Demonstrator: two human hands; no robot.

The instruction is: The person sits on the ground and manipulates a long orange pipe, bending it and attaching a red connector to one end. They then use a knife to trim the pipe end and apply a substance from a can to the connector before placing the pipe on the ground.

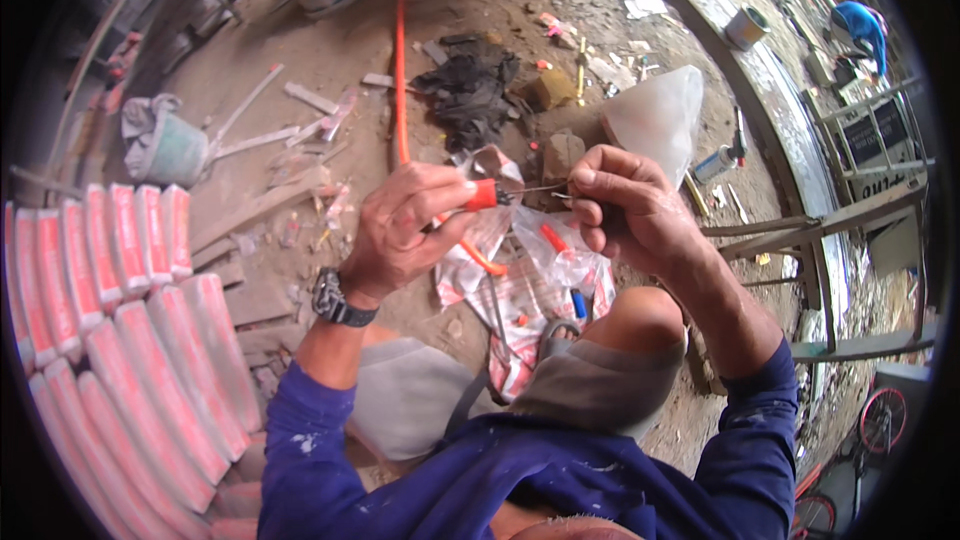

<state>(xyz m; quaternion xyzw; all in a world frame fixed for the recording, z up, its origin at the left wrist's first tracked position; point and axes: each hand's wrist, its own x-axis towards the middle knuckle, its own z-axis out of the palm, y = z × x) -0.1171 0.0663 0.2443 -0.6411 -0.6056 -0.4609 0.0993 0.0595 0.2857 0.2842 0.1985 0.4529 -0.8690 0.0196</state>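
My left hand (410, 220) is closed round a short red cylindrical piece (484, 194) with a dark end, whose kind I cannot make out. Thin wire (540, 188) stretches from that end to my right hand (625, 202), which pinches it between thumb and fingers. A long orange cable (401, 60) runs down from the top to behind my left hand, and a curved orange length (485, 260) shows below it. Under my hands lies a red-and-white plastic sheet (462, 280), with a clear plastic bag (535, 230) and a small blue piece (579, 304) on it.
Stacked red-and-white long packs (150, 340) stand at the left beside a greenish bucket (170, 152). Black cloth (470, 85), a brick (563, 155) and a whitish plastic container (660, 115) lie ahead. Metal frames (830, 230) stand at the right; a person in blue (860, 30) bends far off.
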